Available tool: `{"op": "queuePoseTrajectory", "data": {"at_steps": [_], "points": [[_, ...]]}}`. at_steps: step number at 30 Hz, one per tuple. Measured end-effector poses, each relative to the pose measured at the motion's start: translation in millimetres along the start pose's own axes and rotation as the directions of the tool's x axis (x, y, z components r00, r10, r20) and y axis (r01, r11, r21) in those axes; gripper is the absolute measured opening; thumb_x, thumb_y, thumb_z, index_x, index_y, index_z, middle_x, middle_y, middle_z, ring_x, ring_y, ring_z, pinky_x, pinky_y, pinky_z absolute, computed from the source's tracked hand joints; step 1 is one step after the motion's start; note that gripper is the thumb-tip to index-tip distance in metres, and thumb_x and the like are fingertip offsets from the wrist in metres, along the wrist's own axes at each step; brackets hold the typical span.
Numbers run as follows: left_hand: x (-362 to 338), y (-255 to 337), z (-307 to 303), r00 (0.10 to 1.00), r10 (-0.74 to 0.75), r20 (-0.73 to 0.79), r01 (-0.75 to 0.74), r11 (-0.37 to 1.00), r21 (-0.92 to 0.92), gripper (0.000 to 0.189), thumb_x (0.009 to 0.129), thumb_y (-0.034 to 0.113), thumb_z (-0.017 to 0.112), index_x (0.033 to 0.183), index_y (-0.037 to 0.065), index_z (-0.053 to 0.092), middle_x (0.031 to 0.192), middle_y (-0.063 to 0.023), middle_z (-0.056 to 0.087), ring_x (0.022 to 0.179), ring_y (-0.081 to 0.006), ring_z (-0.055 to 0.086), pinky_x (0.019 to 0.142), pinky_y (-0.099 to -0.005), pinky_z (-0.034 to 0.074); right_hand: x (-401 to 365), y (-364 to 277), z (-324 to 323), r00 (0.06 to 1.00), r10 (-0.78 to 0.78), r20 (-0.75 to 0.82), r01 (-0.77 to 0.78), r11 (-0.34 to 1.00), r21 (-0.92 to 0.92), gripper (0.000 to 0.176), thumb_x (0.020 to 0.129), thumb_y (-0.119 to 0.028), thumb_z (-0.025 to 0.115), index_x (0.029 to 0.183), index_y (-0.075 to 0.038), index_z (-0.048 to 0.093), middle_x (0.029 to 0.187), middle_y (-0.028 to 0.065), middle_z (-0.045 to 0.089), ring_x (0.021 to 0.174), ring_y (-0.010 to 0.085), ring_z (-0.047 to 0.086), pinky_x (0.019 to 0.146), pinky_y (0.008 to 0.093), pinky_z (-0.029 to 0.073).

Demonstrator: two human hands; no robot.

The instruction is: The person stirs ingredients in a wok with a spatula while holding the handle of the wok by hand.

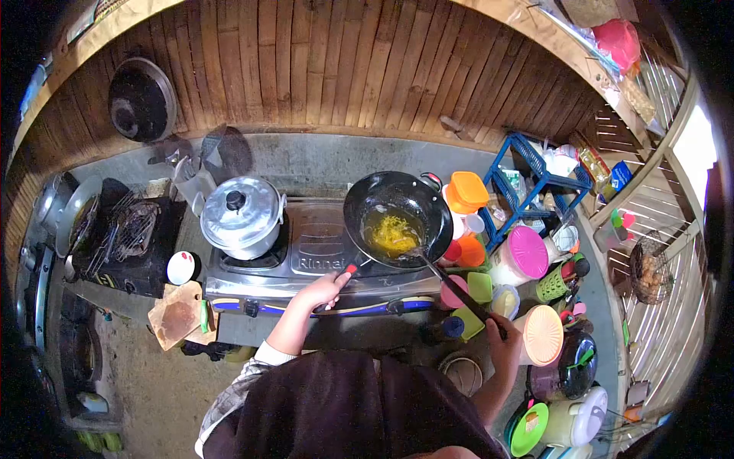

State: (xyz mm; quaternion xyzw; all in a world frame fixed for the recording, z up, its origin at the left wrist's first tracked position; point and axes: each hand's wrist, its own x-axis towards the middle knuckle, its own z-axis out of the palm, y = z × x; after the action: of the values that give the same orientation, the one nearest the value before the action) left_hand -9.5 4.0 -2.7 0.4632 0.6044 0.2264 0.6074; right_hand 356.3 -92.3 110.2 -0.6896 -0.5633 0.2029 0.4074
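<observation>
We hold both wok (360,200) and spatula (456,287).
Our left hand (323,291) grips the wok's red near handle (351,269), likely to steady it; our right hand (502,342) closes around the spatula's upper end, probably away from heat, its tip beside yellow food (392,233), ahead of both grips.

Black wok (394,197), glossy inside, set upright on the right end of the silver stove (321,229), open side up, red-and-black grips at near left and far right. Yellow food (394,233), shredded-looking, pooled in shiny liquid at the bottom, exact kind unclear. Long dark spatula (451,281), metal-looking toward the tip, slanted over the near-right rim, tip down inside beside the food, handle end outside.
</observation>
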Motion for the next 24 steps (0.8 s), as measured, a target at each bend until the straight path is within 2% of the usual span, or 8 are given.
{"op": "queuePoseTrajectory", "data": {"at_steps": [1,5,11,15,18,19,21,24], "points": [[0,-1,0,1.000,0.005,0.019,-0.004,1.000,-0.025,0.054,0.091,0.046,0.042,0.118,-0.001,0.040,0.054,-0.0015,0.044,0.039,-0.0101,0.041,0.036,-0.0253,0.036,2,-1,1,0.999,0.021,0.039,-0.021,1.000,-0.006,0.022,0.080,-0.010,0.062,0.098,0.003,0.062,0.082,0.0122,0.064,0.076,0.0173,0.058,0.073,0.0301,0.046],[1,-2,0,1.000,0.000,0.016,0.000,0.999,-0.038,0.050,0.092,0.043,0.042,0.117,0.000,0.041,0.055,-0.0011,0.044,0.039,-0.0092,0.041,0.036,-0.0238,0.035,9,17,18,0.994,0.095,0.055,-0.101,0.988,0.114,0.021,0.084,-0.012,0.060,0.097,0.003,0.063,0.060,-0.0004,0.051,0.053,0.0064,0.046,0.048,0.0220,0.036],[-2,-1,2,1.000,-0.019,-0.014,0.018,0.998,-0.053,0.046,0.092,0.044,0.042,0.109,0.001,0.044,0.055,-0.0009,0.044,0.040,-0.0086,0.040,0.035,-0.0233,0.034,25,17,40,0.990,-0.020,0.142,-0.019,0.964,0.267,0.022,0.085,-0.009,0.058,0.102,0.005,0.060,0.058,0.0027,0.053,0.051,0.0081,0.049,0.047,0.0228,0.039],[-2,0,3,0.999,-0.032,-0.013,0.031,0.999,-0.044,0.046,0.092,0.044,0.043,0.108,0.001,0.046,0.055,0.0000,0.043,0.040,-0.0077,0.039,0.035,-0.0227,0.033,49,47,75,0.985,-0.088,0.150,0.037,0.949,0.314,0.022,0.085,-0.010,0.058,0.104,-0.001,0.060,0.066,0.0018,0.056,0.057,0.0081,0.051,0.053,0.0224,0.043],[0,-3,3,0.999,-0.033,-0.041,0.032,0.999,-0.013,0.048,0.092,0.045,0.042,0.111,0.001,0.046,0.054,0.0005,0.043,0.039,-0.0070,0.038,0.035,-0.0225,0.032,64,64,106,0.935,-0.355,-0.020,0.330,0.845,0.420,0.025,0.085,-0.010,0.056,0.108,-0.002,0.057,0.095,0.0112,0.058,0.061,0.0130,0.056,0.056,0.0262,0.048],[6,-9,2,1.000,-0.009,-0.024,0.008,1.000,-0.027,0.048,0.092,0.045,0.042,0.112,0.001,0.047,0.054,0.0008,0.043,0.040,-0.0067,0.038,0.035,-0.0224,0.032,65,64,107,0.935,-0.355,-0.017,0.328,0.843,0.427,0.025,0.085,-0.010,0.056,0.108,-0.002,0.057,0.095,0.0112,0.058,0.061,0.0130,0.056,0.056,0.0262,0.048],[5,-11,2,1.000,0.010,-0.015,-0.011,0.999,-0.046,0.049,0.092,0.045,0.041,0.113,0.001,0.047,0.054,0.0011,0.043,0.040,-0.0064,0.038,0.035,-0.0222,0.031,66,60,110,0.980,-0.126,0.156,0.039,0.882,0.470,0.026,0.085,-0.013,0.057,0.109,-0.004,0.057,0.096,0.0126,0.057,0.062,0.0145,0.058,0.054,0.0288,0.050],[-9,5,6,0.999,-0.041,-0.030,0.041,0.999,-0.005,0.048,0.093,0.045,0.040,0.113,0.002,0.048,0.053,0.0016,0.042,0.040,-0.0060,0.038,0.036,-0.0220,0.030,69,70,110,0.982,-0.177,0.063,0.123,0.860,0.495,0.026,0.085,-0.017,0.058,0.107,-0.003,0.058,0.082,0.0100,0.061,0.059,0.0134,0.057,0.052,0.0277,0.048]]}}
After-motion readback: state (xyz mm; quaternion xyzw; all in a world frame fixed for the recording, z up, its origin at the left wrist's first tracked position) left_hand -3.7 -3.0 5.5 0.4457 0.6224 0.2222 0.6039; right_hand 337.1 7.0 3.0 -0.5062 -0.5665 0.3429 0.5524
